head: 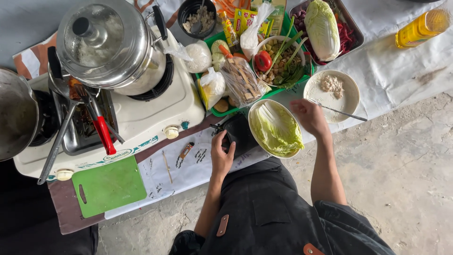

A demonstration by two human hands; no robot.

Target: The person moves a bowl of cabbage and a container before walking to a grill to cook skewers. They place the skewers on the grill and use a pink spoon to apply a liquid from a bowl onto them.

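A person's left hand (221,153) grips a black pouch (238,134); the right hand (309,117), fingers curled, steadies the bowl of cabbage leaves (276,128) just beside it — best held firm.

The scene is lit evenly by soft daylight, and only faint shadows are cast. Bright glare is thrown off the steel pot lid (101,40), well left of the fingers of the left hand (222,153). The white cloth (401,71), right of the fingers of the right hand (309,115), is nearly washed out. Focus is held throughout, though straight lines are bowed slightly toward the frame's edges. A dark corner is left at lower left.
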